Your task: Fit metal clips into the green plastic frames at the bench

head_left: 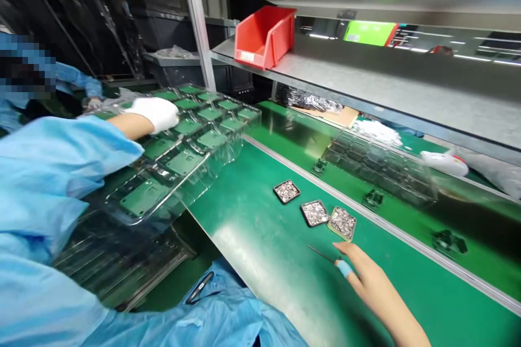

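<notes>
My left hand [157,114], in a white glove, is over a clear plastic tray [191,165] with green showing through its compartments. Its fingers look curled down, and whatever they may grip is hidden. My right hand [362,271] is bare, with a blue finger cover [344,268] on one finger. It pinches a thin, dark, pointed tool [321,252] just above the green work surface [260,249]. Near its fingertips lie three small square parts with speckled silvery faces: one [342,223] closest, another [315,213] touching or almost touching it, a third [287,191] apart.
A metal rail [366,217] divides the surface from a green strip holding several small dark parts [373,199] and another clear tray [378,168]. A red bin [264,38] stands on the metal shelf [366,76] above. Another person's blue sleeve [77,78] shows at left.
</notes>
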`<act>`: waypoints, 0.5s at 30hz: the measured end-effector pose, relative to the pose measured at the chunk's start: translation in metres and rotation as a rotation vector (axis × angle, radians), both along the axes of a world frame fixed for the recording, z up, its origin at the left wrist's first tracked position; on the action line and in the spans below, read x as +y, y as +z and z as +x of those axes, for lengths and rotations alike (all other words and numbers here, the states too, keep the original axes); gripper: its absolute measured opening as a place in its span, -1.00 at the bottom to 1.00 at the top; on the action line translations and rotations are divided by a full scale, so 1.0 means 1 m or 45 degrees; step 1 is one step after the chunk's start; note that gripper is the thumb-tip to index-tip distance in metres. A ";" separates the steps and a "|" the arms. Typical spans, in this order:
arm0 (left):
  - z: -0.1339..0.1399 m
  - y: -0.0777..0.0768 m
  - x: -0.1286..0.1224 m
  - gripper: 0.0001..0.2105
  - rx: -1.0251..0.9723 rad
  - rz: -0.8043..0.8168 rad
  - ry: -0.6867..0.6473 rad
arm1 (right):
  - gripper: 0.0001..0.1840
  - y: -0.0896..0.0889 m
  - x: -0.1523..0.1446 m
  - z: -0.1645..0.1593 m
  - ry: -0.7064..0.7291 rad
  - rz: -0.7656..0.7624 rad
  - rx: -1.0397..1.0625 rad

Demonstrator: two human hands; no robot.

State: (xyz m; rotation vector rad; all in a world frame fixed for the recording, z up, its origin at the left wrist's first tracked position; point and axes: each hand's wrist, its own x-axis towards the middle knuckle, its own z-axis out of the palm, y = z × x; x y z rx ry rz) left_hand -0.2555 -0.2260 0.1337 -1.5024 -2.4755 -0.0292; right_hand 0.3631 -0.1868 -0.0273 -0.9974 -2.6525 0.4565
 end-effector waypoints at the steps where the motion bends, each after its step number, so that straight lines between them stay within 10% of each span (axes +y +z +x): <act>1: 0.011 -0.013 0.016 -0.67 -0.005 -0.066 0.006 | -0.65 0.000 -0.004 0.003 -0.031 -0.016 0.007; 8: 0.057 -0.081 0.091 -0.73 -0.019 -0.346 -0.117 | -0.66 0.001 -0.027 -0.002 -0.209 -0.124 0.108; 15: 0.046 -0.099 0.110 -0.75 -0.045 -0.460 -0.060 | -0.68 -0.010 -0.030 -0.035 -0.280 -0.214 0.224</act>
